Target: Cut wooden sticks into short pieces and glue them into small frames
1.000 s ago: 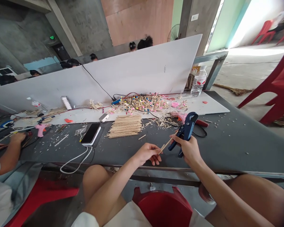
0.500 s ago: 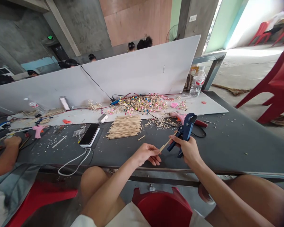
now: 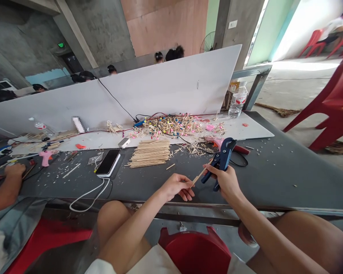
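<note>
Wooden sticks [image 3: 150,153] lie in a flat stack to the left of the dark-blue hand cutter [image 3: 225,153], whose handles stand apart, gripped by the fingers of the right hand [image 3: 228,182]. Just left of that cutter, the left hand [image 3: 177,186] has its fingers pinched on a slim wooden piece [image 3: 198,176], its upper end reaching the right fingertips.

The right hand [image 3: 227,180] partly hides the blue cutter [image 3: 224,155]

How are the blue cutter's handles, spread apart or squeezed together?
Spread apart: the blue cutter, held in the right hand, shows a gap between the lower ends of its two handles.
</note>
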Demonstrator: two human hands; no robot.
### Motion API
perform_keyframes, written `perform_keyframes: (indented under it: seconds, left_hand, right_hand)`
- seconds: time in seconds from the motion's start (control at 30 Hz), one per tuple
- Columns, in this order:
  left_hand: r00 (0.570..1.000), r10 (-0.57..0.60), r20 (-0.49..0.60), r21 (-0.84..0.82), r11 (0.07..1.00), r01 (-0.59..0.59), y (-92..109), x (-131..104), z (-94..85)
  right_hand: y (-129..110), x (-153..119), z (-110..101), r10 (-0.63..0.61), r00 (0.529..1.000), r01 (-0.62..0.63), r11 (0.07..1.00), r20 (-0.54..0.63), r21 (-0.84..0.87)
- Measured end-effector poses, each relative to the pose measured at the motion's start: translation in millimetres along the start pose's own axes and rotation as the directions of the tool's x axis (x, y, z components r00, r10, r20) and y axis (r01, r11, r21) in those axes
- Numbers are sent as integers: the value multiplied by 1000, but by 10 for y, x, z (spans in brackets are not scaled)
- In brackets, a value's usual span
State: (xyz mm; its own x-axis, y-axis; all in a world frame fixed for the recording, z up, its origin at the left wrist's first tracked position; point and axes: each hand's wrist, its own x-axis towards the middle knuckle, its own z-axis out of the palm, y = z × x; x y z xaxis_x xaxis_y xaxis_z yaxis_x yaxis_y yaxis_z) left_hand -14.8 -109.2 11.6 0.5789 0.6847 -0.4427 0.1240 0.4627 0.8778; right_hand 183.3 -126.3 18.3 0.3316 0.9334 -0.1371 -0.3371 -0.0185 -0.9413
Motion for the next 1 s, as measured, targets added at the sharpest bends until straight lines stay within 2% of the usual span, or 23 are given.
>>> perform_keyframes:
  seconds: [0.27,0.57,0.67,0.77,0.87,1.0]
  left_hand:
    - [999,11,-34,-10,1000,-12,23,-13,14]
    - [988,94,-121,36,995,-91,-49,35,68]
    - [976,131,-176,45,991,-125,-11,38,49]
    - [956,169,-240,58,985,-160,51,27,5]
    - [936,215,-280,85,976,-199,98,17,-55]
    - [917,271,-292,132,961,-242,108,19,-135]
  right_hand:
    - [36,37,-18,13,1000,-12,999,14,-49]
    - [-30,78,-44,42,999,-41,997,24,-62]
    - [-59,117,-82,34,999,-32,993,13,-113]
    - [-101,143,-128,34,999,-24,969,36,-247]
    - [-149,139,-163,13,996,36,860,91,-510]
    - [-207,90,-155,-31,985,157,586,172,-795]
